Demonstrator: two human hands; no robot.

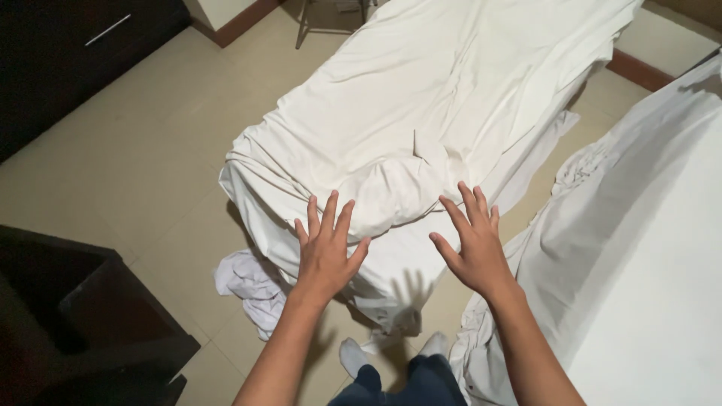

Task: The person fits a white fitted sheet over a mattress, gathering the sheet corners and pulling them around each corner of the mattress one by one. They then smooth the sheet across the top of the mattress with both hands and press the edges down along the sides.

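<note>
Where the view began at the person's own feet, two white socks (352,355) stood on the tiled floor (143,173) below dark trouser legs (421,385). Just above, both arms were stretched forward. The left hand (326,252) was spread flat, fingers apart, grip open and holding nothing. The right hand (472,242) was likewise splayed, grip open and empty. Whether either palm touched the cloth could not be told; both hovered at the near end of the bed (421,113), right by a rounded bulge (391,197) under the white sheet (466,68). The sheet lay creased over the bed, its near edge hanging to the floor. A crumpled pale cloth (244,282) lay on the tiles left of that edge. A second sheeted bed (654,248) stood at the right. A dark cabinet (83,323) stood at the near left, and a dark drawer unit (68,53) at the far left.
</note>
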